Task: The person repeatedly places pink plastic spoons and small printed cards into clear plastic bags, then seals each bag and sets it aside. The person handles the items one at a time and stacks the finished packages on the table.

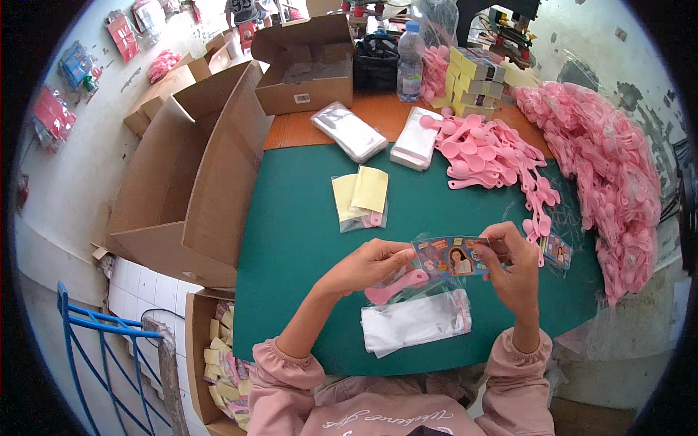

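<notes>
Between my hands is a colourful printed card (459,260) with a picture of a person on it. My right hand (515,256) pinches its right end. At the card's left end my left hand (372,266) is closed on a clear plastic bag (420,288), which partly shows below the card. A pink spoon (392,288) appears in or under that bag; I cannot tell which. Close to my body lies a stack of clear bags (414,324). Beyond my left hand is a packed bag (361,200) with pale yellow cards and a pink piece inside.
Loose pink spoons (480,149) are heaped at the far right, near bagged spoons (596,167). More cards (558,251) lie right of my right hand. Two bag stacks, a water bottle (410,62) and yellow card stacks (472,76) stand farther back. Cardboard boxes (218,196) line the left.
</notes>
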Available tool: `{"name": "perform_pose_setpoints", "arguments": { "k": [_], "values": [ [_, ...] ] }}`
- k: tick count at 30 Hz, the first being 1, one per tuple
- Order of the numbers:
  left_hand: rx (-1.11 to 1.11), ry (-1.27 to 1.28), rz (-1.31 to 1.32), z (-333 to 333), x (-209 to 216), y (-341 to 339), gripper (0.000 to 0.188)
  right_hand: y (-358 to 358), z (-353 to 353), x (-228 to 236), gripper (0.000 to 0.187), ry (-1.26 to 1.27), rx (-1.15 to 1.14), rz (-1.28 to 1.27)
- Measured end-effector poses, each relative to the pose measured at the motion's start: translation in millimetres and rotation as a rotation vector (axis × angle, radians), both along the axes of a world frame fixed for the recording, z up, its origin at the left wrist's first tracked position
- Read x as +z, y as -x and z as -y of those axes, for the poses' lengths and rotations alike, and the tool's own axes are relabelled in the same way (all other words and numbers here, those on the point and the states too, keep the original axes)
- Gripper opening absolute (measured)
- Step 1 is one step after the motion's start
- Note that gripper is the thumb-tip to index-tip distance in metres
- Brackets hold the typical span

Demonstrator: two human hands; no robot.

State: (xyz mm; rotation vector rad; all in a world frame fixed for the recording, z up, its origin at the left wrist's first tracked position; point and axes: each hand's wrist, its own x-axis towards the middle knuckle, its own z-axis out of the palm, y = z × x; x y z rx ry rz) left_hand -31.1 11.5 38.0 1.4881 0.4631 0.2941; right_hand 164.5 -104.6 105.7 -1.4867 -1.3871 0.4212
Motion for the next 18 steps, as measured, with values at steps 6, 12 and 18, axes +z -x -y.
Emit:
{"name": "perform_pose_setpoints", "arguments": {
  "k": [6,12,18],
  "values": [
    [-0.005,-0.103,-0.003,0,5,3,0.031,-4,-1,8,0.01,0.117,0.026,0.054],
    [0.007,-0.322,-0.141,4,8,-4,0.031,1,-15,-3,0.014,0.157,0.251,0.158],
    [-0.003,-0.252,-0.192,-7,11,2,0.03,1,-15,-11,0.016,0.034,0.216,0.209]
  ]
}}
